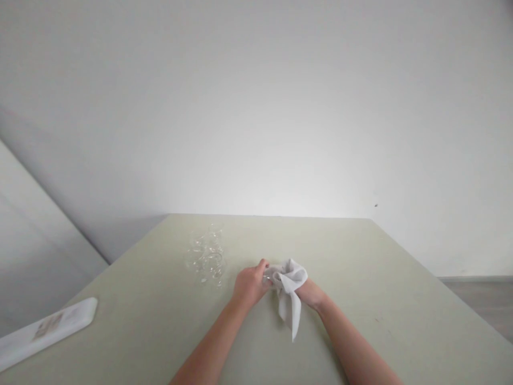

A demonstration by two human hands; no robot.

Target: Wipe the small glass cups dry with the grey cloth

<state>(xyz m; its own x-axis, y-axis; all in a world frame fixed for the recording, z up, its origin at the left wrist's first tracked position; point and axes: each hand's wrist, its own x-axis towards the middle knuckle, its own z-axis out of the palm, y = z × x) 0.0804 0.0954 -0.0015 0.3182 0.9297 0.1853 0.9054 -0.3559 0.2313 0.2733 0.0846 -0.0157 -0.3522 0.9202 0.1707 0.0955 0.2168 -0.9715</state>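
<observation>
Both hands, left hand (250, 284) and right hand (310, 293), clutch a crumpled white cloth (289, 291) hiding something small, near clear glassware (206, 255).

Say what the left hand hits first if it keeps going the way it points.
The left hand points up-right, away from the person, and already touches the white cloth bunched over the right hand. Beyond that lies bare table. The clear glasses sit to its left, probably off that line; depth is unclear.

Two bare forearms, no sleeves, left hand (250, 284), right hand (310, 293) unadorned
</observation>
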